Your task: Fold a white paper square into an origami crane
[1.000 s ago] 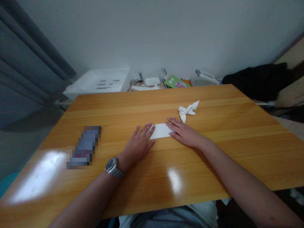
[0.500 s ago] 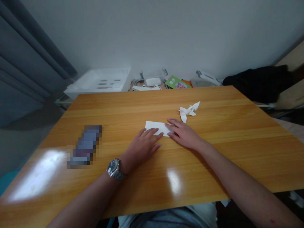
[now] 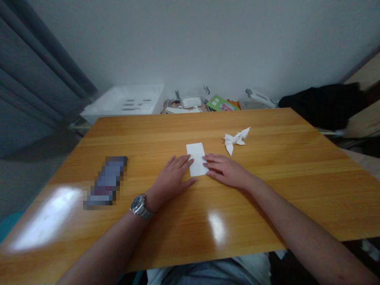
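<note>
A white folded sheet of paper [image 3: 197, 152] lies upright-wise on the wooden table in front of me, its long side pointing away. My left hand [image 3: 172, 178], a metal watch on its wrist, rests with stretched fingers, the tips on the paper's left edge. From the other side, my right hand [image 3: 227, 169] touches the right edge with fingertips apart and flat. Neither hand grips the sheet. Beyond my right hand sits a folded white paper figure [image 3: 236, 139] with several pointed flaps.
A phone-like blurred device [image 3: 108, 182] is on the left of the wooden table [image 3: 252, 221]. Behind the far edge stand a white tray [image 3: 124, 101], a green booklet [image 3: 221, 103] and assorted small items. Dark cloth [image 3: 320, 105] is piled at the right.
The paper has turned from lying crosswise to lying lengthwise. My left hand has drawn back to its left edge, and my right hand has shifted slightly left and nearer to me.
</note>
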The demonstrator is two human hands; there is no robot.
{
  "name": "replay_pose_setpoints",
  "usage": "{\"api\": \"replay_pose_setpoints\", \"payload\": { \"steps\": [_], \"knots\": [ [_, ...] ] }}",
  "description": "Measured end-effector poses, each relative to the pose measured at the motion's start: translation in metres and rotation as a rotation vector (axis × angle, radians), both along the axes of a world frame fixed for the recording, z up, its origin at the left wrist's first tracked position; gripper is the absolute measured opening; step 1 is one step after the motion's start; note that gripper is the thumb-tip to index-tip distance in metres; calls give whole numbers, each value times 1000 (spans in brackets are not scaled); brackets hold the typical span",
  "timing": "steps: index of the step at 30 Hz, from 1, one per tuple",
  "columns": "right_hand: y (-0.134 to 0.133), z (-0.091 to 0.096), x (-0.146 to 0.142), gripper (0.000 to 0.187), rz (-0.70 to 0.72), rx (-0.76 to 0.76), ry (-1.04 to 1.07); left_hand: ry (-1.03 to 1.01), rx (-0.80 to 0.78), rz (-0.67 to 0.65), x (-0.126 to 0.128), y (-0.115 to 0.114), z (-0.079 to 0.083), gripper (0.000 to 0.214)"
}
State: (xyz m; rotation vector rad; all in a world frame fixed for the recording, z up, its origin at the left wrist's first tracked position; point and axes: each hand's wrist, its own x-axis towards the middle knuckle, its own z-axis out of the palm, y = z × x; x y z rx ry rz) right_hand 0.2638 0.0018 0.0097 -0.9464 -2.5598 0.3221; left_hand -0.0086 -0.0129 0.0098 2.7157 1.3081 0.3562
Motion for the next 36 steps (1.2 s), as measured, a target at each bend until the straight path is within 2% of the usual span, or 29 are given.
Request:
{"api": "replay_pose_setpoints", "payload": {
  "steps": [6, 14, 22, 28, 36],
  "knots": [
    [-1, 1, 0, 30, -6, -56, 19, -49, 13, -3, -2, 5, -5, 55],
    [-1, 1, 2, 40, 8, -84, 26, -87, 45, 4, -1, 7, -4, 48],
    [1, -8, 1, 28, 33, -79, 89, -87, 53, 4, -1, 7, -3, 45],
    [0, -9, -1, 21, 9, -54, 127, -58, 55, -23, -1, 3, 4, 67],
    [-3, -1, -6, 20, -73, -102, 217, -159, 51, -29, 0, 7, 0, 32]
  ]
}}
